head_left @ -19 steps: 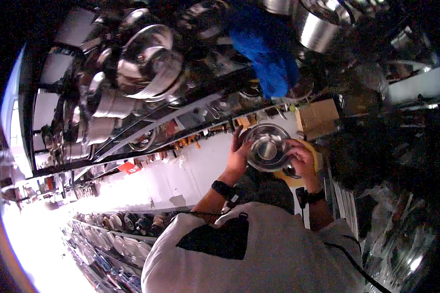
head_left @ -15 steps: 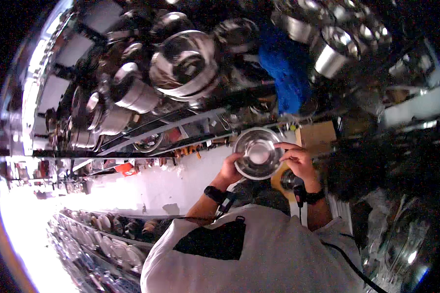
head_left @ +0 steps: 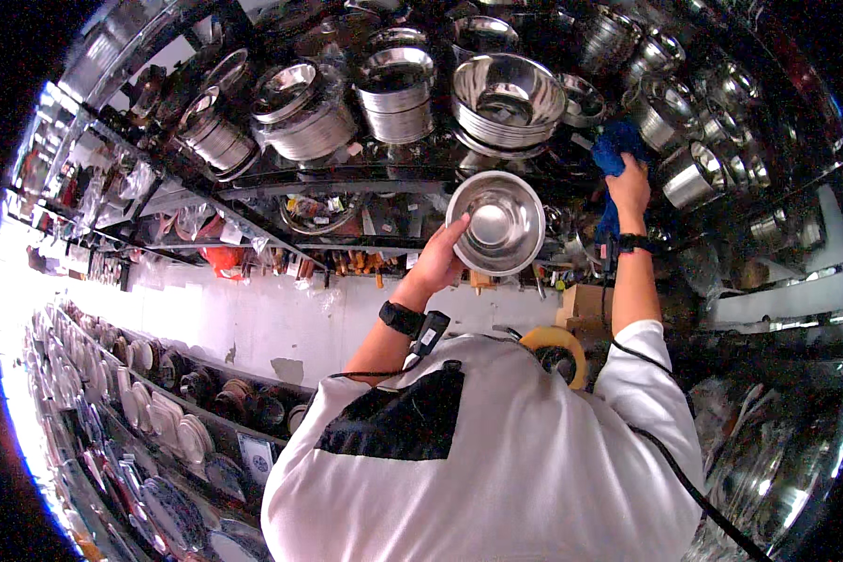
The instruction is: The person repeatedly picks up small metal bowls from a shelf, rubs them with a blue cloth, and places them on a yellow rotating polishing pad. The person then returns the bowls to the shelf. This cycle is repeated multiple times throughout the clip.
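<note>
My left hand (head_left: 436, 258) grips a shiny stainless steel bowl (head_left: 525, 220) by its left rim, thumb over the edge. The bowl tilts so that its inside shows, and nothing lies in it. Farther off to the right, my right hand (head_left: 630, 187) is closed on a crumpled blue cloth (head_left: 618, 140) at the shelf, between steel ware on both sides. Part of the cloth hangs below the hand. Just beyond the held bowl stands a stack of larger steel bowls (head_left: 504, 126). Left of it is a stack of smaller steel basins (head_left: 396, 108).
More steel stacks (head_left: 304, 126) and pots (head_left: 691, 178) crowd the shelf on both sides. Utensils with wooden handles hang under the shelf (head_left: 375, 262). Rows of plates (head_left: 173, 421) fill a rack at lower left. A cardboard box (head_left: 585, 304) and a yellow ring-shaped thing (head_left: 571, 361) are low down.
My right hand has left the bowl, reached far right and taken hold of the blue cloth. The bowl, now in my left hand alone, has moved up toward the shelf. The view has shifted.
</note>
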Motion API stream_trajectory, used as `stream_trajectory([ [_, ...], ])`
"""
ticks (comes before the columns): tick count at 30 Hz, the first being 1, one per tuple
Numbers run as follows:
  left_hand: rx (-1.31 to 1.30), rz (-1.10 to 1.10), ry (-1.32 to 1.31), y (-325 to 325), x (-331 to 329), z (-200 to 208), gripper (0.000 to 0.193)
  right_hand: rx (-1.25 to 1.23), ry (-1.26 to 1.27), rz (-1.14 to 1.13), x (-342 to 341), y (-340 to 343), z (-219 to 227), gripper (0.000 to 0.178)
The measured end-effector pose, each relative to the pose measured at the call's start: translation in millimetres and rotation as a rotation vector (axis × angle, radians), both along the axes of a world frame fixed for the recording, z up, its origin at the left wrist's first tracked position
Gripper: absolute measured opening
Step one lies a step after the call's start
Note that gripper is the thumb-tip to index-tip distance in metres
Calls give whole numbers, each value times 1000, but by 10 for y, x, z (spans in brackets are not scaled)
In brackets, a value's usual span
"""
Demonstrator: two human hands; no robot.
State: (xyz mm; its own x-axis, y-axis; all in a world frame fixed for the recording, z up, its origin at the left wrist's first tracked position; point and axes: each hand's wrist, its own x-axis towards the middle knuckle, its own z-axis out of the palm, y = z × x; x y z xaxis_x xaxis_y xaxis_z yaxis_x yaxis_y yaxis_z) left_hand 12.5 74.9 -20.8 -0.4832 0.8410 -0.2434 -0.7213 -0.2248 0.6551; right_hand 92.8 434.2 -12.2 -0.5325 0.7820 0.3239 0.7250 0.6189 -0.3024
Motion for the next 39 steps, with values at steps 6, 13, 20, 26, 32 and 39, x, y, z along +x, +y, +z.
stream_trajectory([
  [6, 17, 27, 81, 2, -153, -219, 44, -276, 606, 177, 433, -503, 355, 50],
  [13, -40, 68, 316, 267, 62, 263, 50, -171, 437, 650, 350, -1785, 431, 52],
  [20, -134, 296, 1152, 269, -120, 250, 51, -280, 288, 874, -4, -2055, 360, 45],
  [26, -138, 178, 969, 117, -365, 277, 45, -362, -175, 1196, -11, -2056, 574, 34],
  [32, -223, 242, 797, 4, -473, 199, 43, -381, -170, 1388, 49, -1878, 706, 29],
  [39, -264, 427, 650, -288, -601, 403, 34, -224, 181, 900, 576, -1486, 1150, 37],
])
